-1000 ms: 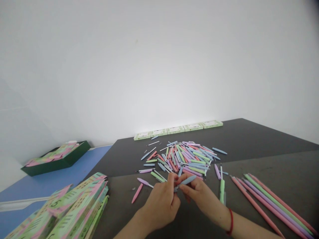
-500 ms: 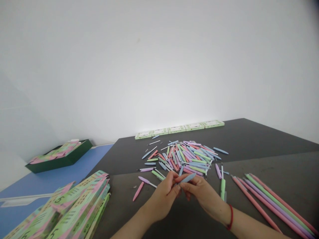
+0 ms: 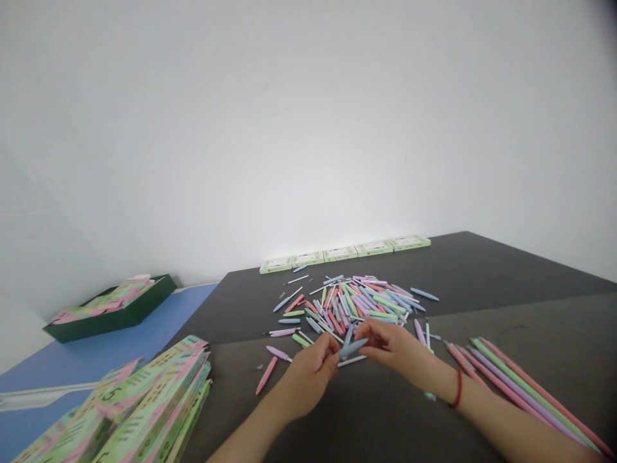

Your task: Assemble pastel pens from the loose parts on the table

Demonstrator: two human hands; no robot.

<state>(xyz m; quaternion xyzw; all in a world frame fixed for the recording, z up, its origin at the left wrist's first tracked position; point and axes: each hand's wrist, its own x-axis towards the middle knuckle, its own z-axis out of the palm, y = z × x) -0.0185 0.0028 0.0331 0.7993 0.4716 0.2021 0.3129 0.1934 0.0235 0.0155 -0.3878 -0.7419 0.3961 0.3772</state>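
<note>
In the head view, the left hand [image 3: 306,378] has a narrow grip, pinching one end of a blue pen [image 3: 353,348]. The right hand [image 3: 395,347] is curled at the other end; whether its fingertips touch cannot be told. The pen is tilted over the middle of the bench [image 3: 501,276], just nearer than a loose heap of pens [image 3: 364,301]. Holding the barrel lightly and keeping both hands in line with it should probably prevent slipping or bending. The barrel looks matt, perhaps plastic, and tapers to a point. Long, slim rods [image 3: 530,390] lie towards the bench's right edge.
</note>
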